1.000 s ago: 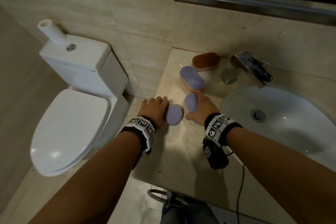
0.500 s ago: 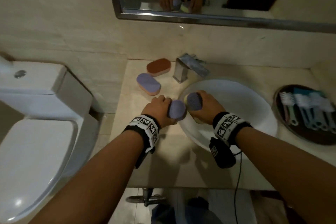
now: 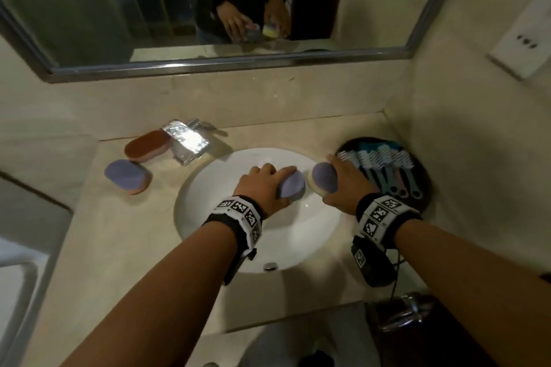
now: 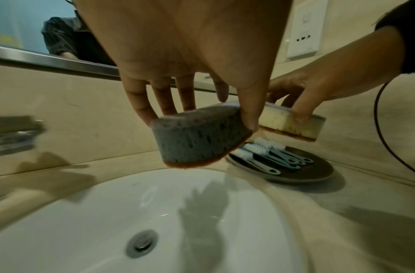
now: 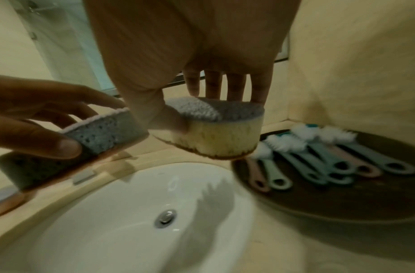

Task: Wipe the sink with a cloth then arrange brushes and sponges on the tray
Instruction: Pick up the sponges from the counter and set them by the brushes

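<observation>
My left hand (image 3: 268,185) grips a blue-grey oval sponge (image 3: 292,186) (image 4: 197,136) in the air over the white sink (image 3: 214,188). Just to its right, my right hand (image 3: 343,179) holds a purple-topped yellow sponge (image 3: 323,179) (image 5: 215,127) at the sink's right rim, beside the dark round tray (image 3: 423,170). Several brushes (image 3: 384,164) (image 5: 323,157) with teal and pink handles lie side by side on the tray. Two more sponges rest on the counter at the left: a purple one (image 3: 126,176) and a brown one (image 3: 146,144).
A chrome faucet (image 3: 186,143) stands behind the sink's left side. A mirror (image 3: 208,9) hangs above the counter and a wall socket (image 3: 524,42) sits on the right wall. A toilet (image 3: 15,277) is at the far left. A black cable (image 3: 393,277) hangs from my right wrist.
Both hands lifted their sponges from the left counter and carried them right, across the sink toward the tray. The view turned right, away from the toilet.
</observation>
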`<action>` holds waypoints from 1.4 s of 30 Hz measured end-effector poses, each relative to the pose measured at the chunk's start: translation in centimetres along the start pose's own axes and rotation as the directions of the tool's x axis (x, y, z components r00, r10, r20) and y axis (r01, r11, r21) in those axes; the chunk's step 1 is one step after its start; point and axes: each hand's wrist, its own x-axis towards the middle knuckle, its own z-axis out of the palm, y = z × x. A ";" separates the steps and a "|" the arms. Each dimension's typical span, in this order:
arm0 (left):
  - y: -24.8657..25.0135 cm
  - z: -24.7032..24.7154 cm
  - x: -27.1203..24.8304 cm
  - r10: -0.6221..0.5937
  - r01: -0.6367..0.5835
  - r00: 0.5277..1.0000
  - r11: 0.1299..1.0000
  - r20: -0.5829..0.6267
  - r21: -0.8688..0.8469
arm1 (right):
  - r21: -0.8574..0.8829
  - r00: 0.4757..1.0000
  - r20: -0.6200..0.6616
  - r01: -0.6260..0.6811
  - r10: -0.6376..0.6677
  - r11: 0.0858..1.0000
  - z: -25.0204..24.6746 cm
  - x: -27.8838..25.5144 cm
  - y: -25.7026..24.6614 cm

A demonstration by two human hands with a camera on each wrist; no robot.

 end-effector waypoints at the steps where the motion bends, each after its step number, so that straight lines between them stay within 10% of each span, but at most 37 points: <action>1: 1.9 0.5 0.8 0.015 -0.015 1.000 1.000 0.005 0.001 | -0.001 1.000 -0.006 -0.020 0.020 1.000 -0.8 -0.1 2.0; 15: 13.8 6.7 6.6 0.123 -0.127 0.988 0.992 0.094 0.029 | -0.231 0.978 0.061 -0.181 0.199 0.956 -5.1 -0.9 17.4; 42: 16.7 11.1 14.2 0.173 -0.174 0.975 0.985 0.138 -0.006 | -0.239 0.989 0.128 -0.037 0.069 0.970 -4.1 4.2 23.1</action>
